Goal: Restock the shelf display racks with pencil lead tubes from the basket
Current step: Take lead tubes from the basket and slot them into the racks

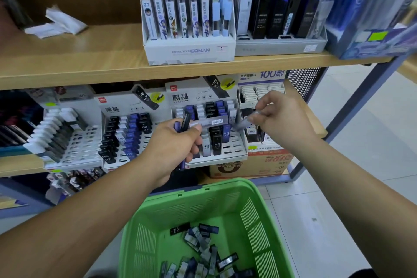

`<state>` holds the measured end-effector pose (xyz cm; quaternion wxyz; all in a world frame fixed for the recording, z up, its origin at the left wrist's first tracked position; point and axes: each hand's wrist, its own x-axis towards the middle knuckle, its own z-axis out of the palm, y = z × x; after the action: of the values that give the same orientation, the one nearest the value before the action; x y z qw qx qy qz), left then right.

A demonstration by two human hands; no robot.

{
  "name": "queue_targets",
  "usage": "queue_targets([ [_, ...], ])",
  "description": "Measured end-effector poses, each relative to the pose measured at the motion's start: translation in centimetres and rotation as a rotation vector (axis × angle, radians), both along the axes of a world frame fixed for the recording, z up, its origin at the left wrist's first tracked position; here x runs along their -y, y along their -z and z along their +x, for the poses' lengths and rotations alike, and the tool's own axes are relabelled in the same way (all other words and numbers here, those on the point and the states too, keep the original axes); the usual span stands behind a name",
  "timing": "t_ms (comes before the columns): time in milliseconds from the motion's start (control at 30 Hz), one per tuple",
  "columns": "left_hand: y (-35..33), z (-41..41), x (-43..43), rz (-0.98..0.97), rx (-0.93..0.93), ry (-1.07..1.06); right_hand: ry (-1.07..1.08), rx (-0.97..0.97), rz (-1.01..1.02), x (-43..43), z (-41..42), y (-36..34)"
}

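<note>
Tubes [184, 123] clamped in our left hand [173, 142]; right hand [279, 113] fingers [262, 106] pinch a clear one [242, 123]; we match type, slot it upright in the rack [232, 152].

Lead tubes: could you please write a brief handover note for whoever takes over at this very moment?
Left hand: grips a bunch of tubes in front of the middle rack.
Right hand: pinches one clear tube beside it.
Basket: below the hands, many loose tubes in it.
Done: racks partly filled.
Left: empty slots show in the middle rack and the left rack; slot in what is held, then work through the basket.
</note>
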<state>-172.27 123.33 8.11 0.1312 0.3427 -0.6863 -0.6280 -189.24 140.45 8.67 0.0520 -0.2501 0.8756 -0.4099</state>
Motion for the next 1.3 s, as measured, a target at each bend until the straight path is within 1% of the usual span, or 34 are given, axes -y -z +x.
queue_targets([
  [100, -0.2, 0.4, 0.1, -0.027, -0.012, 0.008, 0.004, -0.016, -0.087, 0.5, -0.1, -0.6],
  [167, -0.1, 0.5, 0.3, -0.035, -0.035, 0.003, 0.017, -0.041, -0.095, 1.2, -0.5, -0.1],
  [300, 0.0, 0.7, 0.6, -0.056, -0.069, -0.006, -0.046, -0.028, -0.127, 2.2, -1.5, 2.2],
  [400, 0.0, 0.7, 0.8, -0.031, -0.087, -0.023, -0.078, -0.027, -0.139, 2.6, -2.1, 3.1],
  [533, 0.0, 0.7, 1.2, 0.022, -0.093, -0.029, -0.126, 0.019, -0.168, 3.2, -2.4, 3.3],
  [600, -0.1, 0.7, 1.3, 0.055, -0.106, -0.044, -0.185, 0.017, -0.147, 3.4, -2.4, 3.3],
  [700, -0.1, 0.8, 1.4, 0.076, -0.109, -0.042, -0.235, 0.001, -0.051, 3.3, -2.4, 3.6],
  [800, -0.3, 0.8, 1.5, 0.082, -0.114, -0.039, -0.212, -0.017, -0.073, 3.2, -2.5, 3.9],
  [867, -0.4, 0.8, 1.4, 0.091, -0.123, -0.047, -0.188, -0.111, -0.085, 3.4, -2.6, 4.3],
  [933, -0.4, 0.8, 1.3, 0.098, -0.122, -0.053, -0.221, -0.198, -0.025, 3.6, -2.6, 4.7],
  [1033, -0.4, 0.7, 1.2, 0.102, -0.124, -0.054, -0.273, -0.160, 0.078, 3.6, -2.3, 4.8],
  [1100, -0.5, 0.6, 1.1, 0.090, -0.124, -0.049, -0.244, -0.167, 0.066, 3.4, -1.9, 4.0],
  [1133, -0.5, 0.5, 1.1, 0.081, -0.121, -0.045, -0.235, -0.167, 0.023, 3.3, -1.5, 3.3],
  [1200, -0.5, 0.2, 0.8, 0.079, -0.115, -0.049, -0.311, -0.093, -0.048, 3.2, 0.1, 1.5],
  [1233, -0.6, 0.1, 0.7, 0.090, -0.115, -0.058, -0.388, -0.054, -0.040, 3.2, 1.0, 0.7],
  [1300, -0.7, -0.2, 0.4, 0.132, -0.119, -0.070, -0.492, -0.041, 0.028, 3.0, 2.9, -0.1],
])
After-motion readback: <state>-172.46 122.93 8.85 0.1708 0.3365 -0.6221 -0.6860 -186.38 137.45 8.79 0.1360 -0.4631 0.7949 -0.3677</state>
